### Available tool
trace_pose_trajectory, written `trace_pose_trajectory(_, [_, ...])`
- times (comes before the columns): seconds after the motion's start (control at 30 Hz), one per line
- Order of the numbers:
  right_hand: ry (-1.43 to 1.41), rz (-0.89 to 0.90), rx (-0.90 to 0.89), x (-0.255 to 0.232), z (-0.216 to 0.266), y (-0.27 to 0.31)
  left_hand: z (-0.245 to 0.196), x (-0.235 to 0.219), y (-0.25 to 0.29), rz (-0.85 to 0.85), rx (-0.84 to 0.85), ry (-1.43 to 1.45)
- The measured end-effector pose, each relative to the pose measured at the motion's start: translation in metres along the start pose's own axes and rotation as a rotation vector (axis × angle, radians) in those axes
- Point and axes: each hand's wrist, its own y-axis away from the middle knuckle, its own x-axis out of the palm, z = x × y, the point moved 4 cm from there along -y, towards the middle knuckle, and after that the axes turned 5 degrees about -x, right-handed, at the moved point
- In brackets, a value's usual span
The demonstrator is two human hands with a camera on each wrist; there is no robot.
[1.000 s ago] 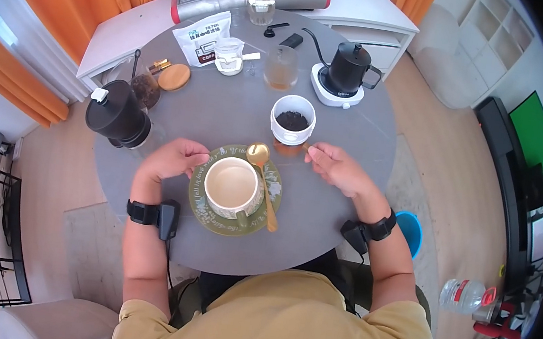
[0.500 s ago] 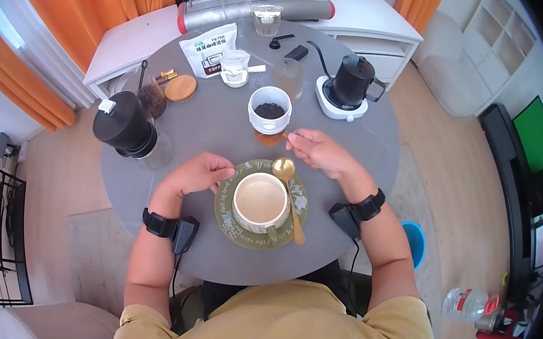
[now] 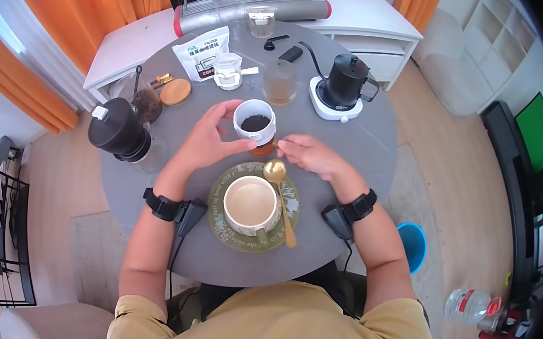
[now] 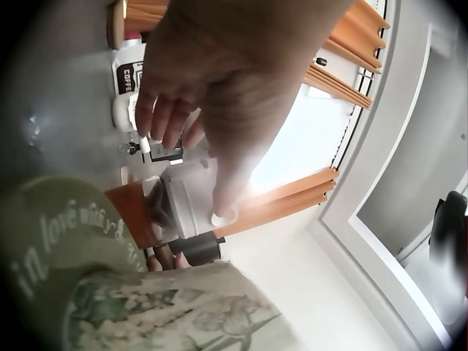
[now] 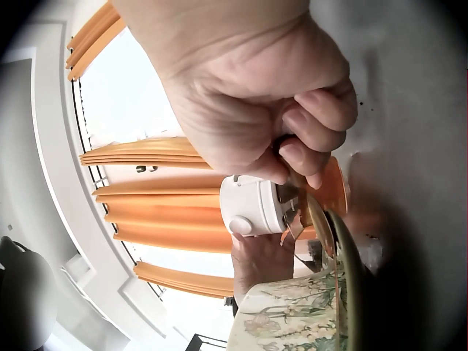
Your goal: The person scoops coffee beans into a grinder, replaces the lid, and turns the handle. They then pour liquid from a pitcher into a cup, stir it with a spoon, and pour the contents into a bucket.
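A white filter cup (image 3: 255, 120) with dark loose bits inside sits on a small glass pot (image 3: 262, 149) of amber liquid. My left hand (image 3: 210, 136) spreads round the filter cup's left side, thumb along its front by a round knob and index finger near the rim. In the left wrist view its other fingers extend past the cup. My right hand (image 3: 308, 154) pinches the pot's handle, mostly hidden by the fingers. Just in front stands a cream mug (image 3: 251, 205) with a flower pattern, on a green lettered saucer (image 3: 219, 221). A gold spoon (image 3: 282, 202) lies across the saucer's right side.
A black kettle (image 3: 346, 83) stands on a white base at the right. Behind the filter cup are a glass (image 3: 279, 82), a smaller cup (image 3: 227, 72) and a coffee bag (image 3: 201, 52). At the left are a black grinder (image 3: 118, 127) and a wooden lid (image 3: 175, 92).
My left hand has left the saucer's edge and moved forward to the filter cup. The filter cup and pot have come nearer to the saucer, with my right hand still on the handle.
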Motion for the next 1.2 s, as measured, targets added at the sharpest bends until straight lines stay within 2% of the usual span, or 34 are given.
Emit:
trace_pose_trajectory(0.13, [-0.016, 0.007, -0.049, 0.001, 0.005, 0.003, -0.011, 0.009, -0.010, 0.021, 0.050, 0.064])
trace_pose_trajectory(0.27, [-0.017, 0.004, -0.075, 0.002, 0.009, 0.006, -0.003, 0.012, -0.014, 0.006, 0.044, 0.121])
trace_pose_trajectory(0.37, [-0.041, 0.022, -0.095, 0.005, 0.014, 0.009, -0.007, 0.010, -0.010, -0.065, 0.065, 0.119])
trace_pose_trajectory(0.43, [-0.067, 0.040, -0.101, 0.006, 0.015, 0.011, -0.016, 0.006, -0.007, -0.098, 0.055, 0.258])
trace_pose_trajectory(0.63, [-0.088, 0.070, -0.118, 0.009, 0.014, 0.011, -0.031, -0.003, -0.003, -0.110, 0.045, 0.432])
trace_pose_trajectory(1.03, [-0.057, 0.062, -0.136, 0.010, 0.013, 0.009, -0.021, -0.003, -0.002, -0.129, 0.084, 0.310])
trace_pose_trajectory(1.2, [-0.058, 0.057, -0.133, 0.010, 0.010, 0.008, -0.025, -0.005, 0.003, -0.130, 0.063, 0.373])
